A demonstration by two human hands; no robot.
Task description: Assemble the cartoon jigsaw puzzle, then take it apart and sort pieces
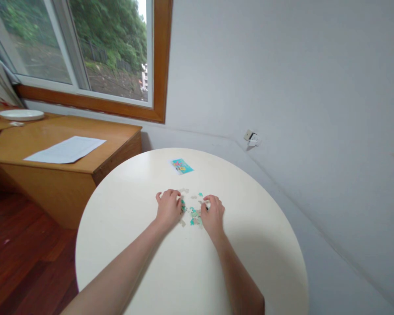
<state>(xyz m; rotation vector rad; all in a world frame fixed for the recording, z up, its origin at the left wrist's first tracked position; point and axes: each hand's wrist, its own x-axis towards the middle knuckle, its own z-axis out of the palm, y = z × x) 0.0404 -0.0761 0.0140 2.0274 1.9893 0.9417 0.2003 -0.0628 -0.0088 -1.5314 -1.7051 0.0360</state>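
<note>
Small jigsaw puzzle pieces (195,215), some green and others showing grey backs, lie loosely in a heap on the white round table (184,271). At the left side of the heap rests my left hand (170,206), palm down, fingers bent and apart; its thumb side covers some pieces. My right hand (214,214) is at the right side, its thumb and forefinger curved with a gap between them. A small dark spot shows inside that gap, too small to name. Beyond both hands lies a colourful picture card (181,166), mostly turquoise.
To the left stands a wooden desk (118,148) bearing a white paper sheet (67,149) and a white plate (21,114). A wall socket (252,138) with a plug is behind the table. A wood-framed window (159,61) is at upper left.
</note>
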